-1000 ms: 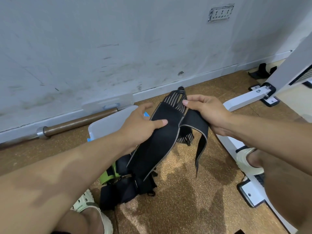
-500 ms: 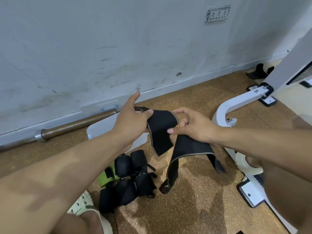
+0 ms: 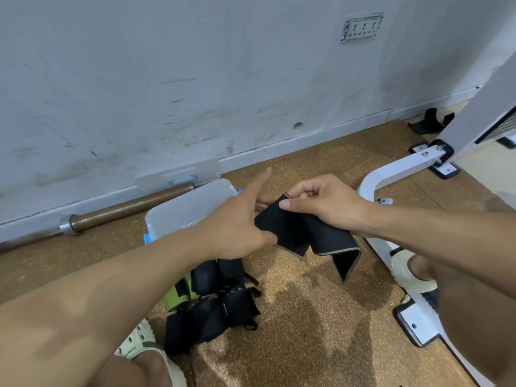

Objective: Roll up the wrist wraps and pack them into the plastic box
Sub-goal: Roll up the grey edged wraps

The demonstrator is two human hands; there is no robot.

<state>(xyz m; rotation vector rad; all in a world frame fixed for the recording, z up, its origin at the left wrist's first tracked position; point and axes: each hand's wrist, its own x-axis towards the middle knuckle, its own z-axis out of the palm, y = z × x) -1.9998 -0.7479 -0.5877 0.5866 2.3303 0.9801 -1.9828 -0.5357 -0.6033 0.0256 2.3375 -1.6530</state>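
Fingers of the left hand (image 3: 237, 227) and right hand (image 3: 321, 203) pinch opposite sides of a black wrist wrap (image 3: 296, 233), apparently to start a tight roll; its tail droops below them. Beyond the left fingers sits the plastic box (image 3: 184, 205).

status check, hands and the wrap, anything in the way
Left hand and right hand both pinching black wrist wrap, tail hanging. Plastic box open behind left hand. More wraps piled on floor, nothing blocking.
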